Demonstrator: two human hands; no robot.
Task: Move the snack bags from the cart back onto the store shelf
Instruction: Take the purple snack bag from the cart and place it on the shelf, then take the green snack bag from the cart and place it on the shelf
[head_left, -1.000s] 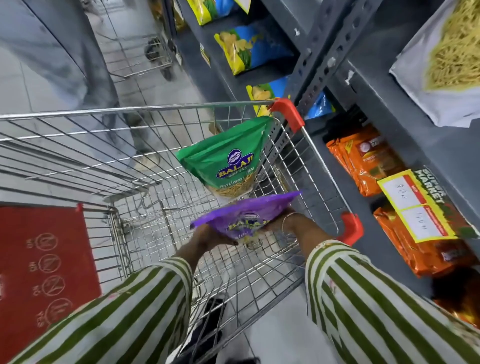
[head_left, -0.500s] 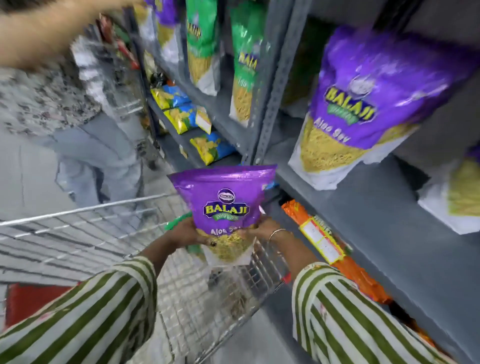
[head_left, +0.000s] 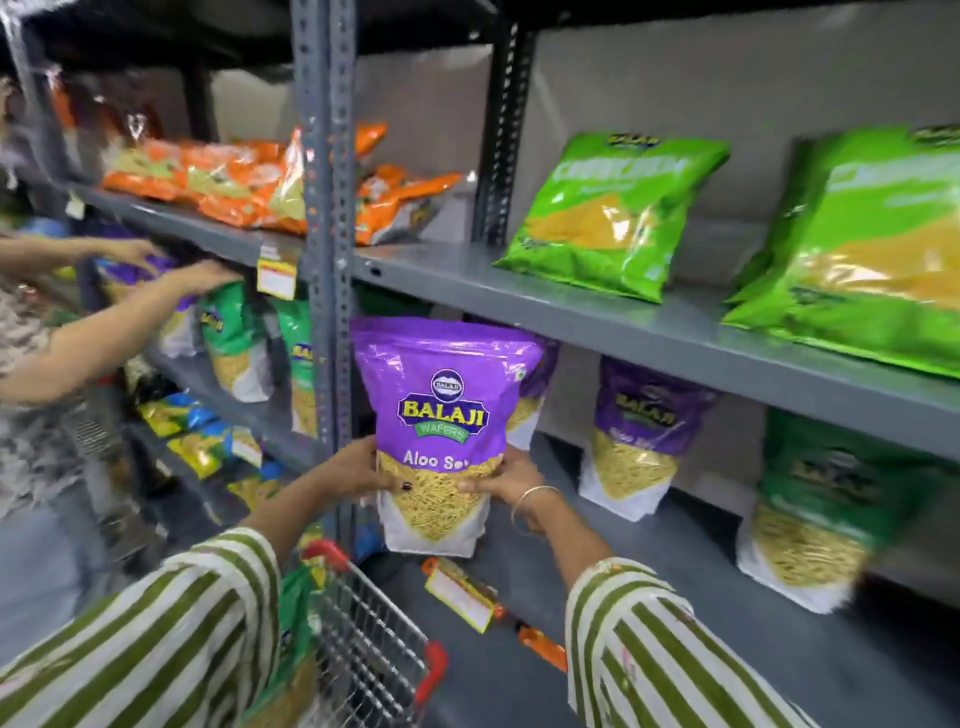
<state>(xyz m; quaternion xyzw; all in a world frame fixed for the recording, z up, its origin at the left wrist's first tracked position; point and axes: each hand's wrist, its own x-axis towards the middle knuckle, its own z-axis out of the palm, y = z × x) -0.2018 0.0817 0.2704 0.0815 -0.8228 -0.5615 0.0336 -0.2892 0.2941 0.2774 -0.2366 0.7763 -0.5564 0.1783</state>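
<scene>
Purple Balaji Aloo Sev bag (head_left: 441, 415) stands upright between my hands, held at the front of the grey store shelf (head_left: 649, 561). My left hand (head_left: 358, 467) and right hand (head_left: 506, 480) grip its lower sides. Below, the wire cart (head_left: 374, 660) holds a green bag (head_left: 293, 623).

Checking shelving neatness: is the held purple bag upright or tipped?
Upright: purple bag shows its label level, both hands gripping its lower sides.

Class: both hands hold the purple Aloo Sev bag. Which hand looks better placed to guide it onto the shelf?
Probably the right hand: it grips the purple bag on the side nearer the shelf.
</scene>
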